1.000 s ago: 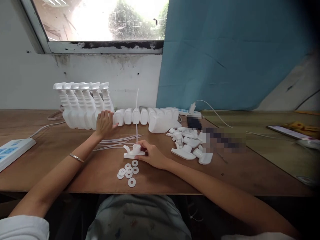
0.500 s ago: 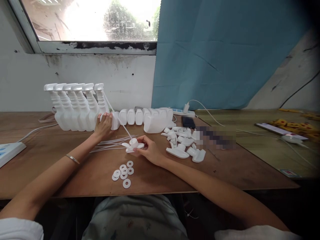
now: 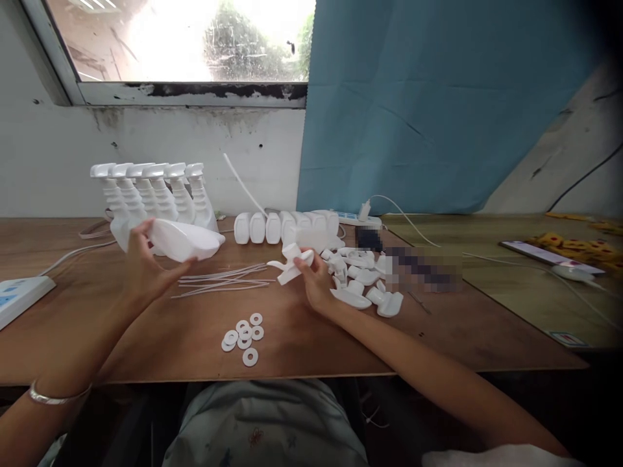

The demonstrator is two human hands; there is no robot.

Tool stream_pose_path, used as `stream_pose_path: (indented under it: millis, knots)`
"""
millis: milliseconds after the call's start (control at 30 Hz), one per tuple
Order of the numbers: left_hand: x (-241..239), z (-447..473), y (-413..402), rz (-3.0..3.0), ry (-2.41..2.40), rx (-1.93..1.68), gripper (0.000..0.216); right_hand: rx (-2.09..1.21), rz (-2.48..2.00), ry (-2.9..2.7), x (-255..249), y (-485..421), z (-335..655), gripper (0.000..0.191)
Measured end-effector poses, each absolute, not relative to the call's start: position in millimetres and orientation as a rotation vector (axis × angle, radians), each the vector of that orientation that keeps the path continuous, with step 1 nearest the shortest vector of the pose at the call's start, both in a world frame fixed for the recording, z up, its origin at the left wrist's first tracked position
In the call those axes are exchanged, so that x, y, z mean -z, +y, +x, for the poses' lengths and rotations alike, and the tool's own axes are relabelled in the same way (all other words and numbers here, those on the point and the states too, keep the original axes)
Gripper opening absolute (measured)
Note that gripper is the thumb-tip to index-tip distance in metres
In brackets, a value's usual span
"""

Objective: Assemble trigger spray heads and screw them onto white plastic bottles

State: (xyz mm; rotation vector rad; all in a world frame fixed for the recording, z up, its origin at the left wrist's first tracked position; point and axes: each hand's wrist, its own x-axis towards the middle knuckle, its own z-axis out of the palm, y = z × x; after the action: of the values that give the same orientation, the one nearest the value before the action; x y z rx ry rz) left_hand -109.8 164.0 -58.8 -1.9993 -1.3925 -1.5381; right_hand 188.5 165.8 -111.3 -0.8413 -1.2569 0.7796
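My left hand [image 3: 141, 263] is closed around a white plastic bottle [image 3: 187, 240], held on its side above the wooden table [image 3: 341, 344]. My right hand [image 3: 316, 279] grips a white trigger sprayer head [image 3: 292, 263] whose thin dip tube [image 3: 243, 185] points up and to the left. The two hands are apart, with the bottle's mouth turned toward the sprayer head. Thin white tubes [image 3: 224, 277] lie on the table between the hands. Several white washers [image 3: 244, 337] lie nearer to me.
Assembled spray bottles [image 3: 146, 191] stand in a row at the back left. Empty bottles [image 3: 285, 227] lie in a row behind. A pile of sprayer heads [image 3: 363, 282] sits right of my right hand. A power strip [image 3: 17, 295] lies at the left edge; a phone [image 3: 549, 256] lies far right.
My left hand took a bottle from the row and lifted it toward me. My right hand raised the sprayer head off the table, and its tube swung to lean left.
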Motion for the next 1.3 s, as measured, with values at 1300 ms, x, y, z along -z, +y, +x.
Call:
stream_pose_path:
  millis: [1300]
  knots:
    - [75, -142, 227, -1.472, -2.05, 3.259, 0.055, -0.702, -0.916, -1.154, 112, 181, 196, 0.03]
